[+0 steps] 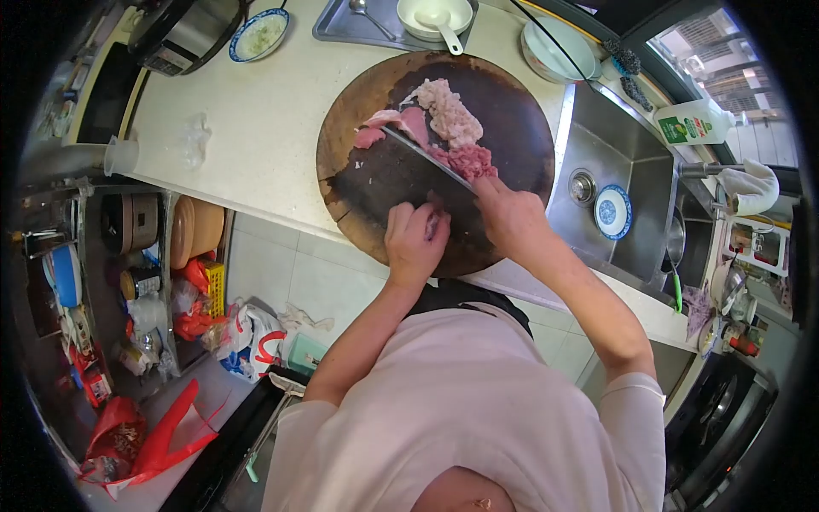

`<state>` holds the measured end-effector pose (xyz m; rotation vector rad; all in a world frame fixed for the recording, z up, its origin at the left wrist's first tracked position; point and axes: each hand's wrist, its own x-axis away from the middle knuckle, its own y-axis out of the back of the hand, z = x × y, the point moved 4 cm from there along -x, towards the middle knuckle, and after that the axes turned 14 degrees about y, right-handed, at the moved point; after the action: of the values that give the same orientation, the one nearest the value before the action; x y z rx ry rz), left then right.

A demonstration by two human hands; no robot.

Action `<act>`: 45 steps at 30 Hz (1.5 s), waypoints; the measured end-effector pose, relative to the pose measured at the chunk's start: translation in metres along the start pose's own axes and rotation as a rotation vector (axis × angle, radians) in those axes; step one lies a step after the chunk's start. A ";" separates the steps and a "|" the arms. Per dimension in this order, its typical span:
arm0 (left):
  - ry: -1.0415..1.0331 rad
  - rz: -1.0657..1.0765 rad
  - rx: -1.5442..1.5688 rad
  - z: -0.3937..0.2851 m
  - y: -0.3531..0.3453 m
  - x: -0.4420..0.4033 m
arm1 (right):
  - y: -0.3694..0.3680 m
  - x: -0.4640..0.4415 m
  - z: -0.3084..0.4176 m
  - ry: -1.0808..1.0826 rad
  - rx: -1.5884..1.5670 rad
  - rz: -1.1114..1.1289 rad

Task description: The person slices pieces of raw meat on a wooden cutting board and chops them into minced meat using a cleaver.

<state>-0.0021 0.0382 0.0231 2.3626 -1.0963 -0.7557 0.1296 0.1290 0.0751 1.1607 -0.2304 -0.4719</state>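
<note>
Meat lies raw on the round chopping board, partly in flat slices and partly in a pale minced heap, with redder mince close to the knife. The right hand is clenched around the knife's handle end, the blade slanting toward the slices. The left hand is curled by the board's near side, apart from the blade; whether it grips the small dark patch at its fingers cannot be told.

Short, level strokes with curled fingertips behind the blade would probably cut most evenly, and gathering the slices inward should keep scraps off the wood's left margin. The board reaches the front edge of the counter, the sink lies to its right, and a pan handle crowds the far rim. Sideways sweeps have most room over the board's right half.
</note>
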 end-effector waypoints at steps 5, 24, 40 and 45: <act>0.014 -0.019 -0.052 0.003 0.004 0.006 | 0.020 0.029 0.033 0.050 0.021 0.129; -0.110 -0.006 -0.027 -0.002 -0.001 -0.010 | 0.012 0.050 0.035 0.110 0.173 0.207; -0.023 -0.016 -0.141 0.007 -0.006 -0.002 | -0.011 -0.016 0.010 0.074 0.028 0.022; -0.081 -0.077 -0.064 0.003 -0.004 -0.005 | 0.011 0.019 0.025 0.053 0.047 0.126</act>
<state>-0.0040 0.0440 0.0197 2.3493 -1.0030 -0.9074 0.1384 0.1035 0.0939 1.1957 -0.2685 -0.3261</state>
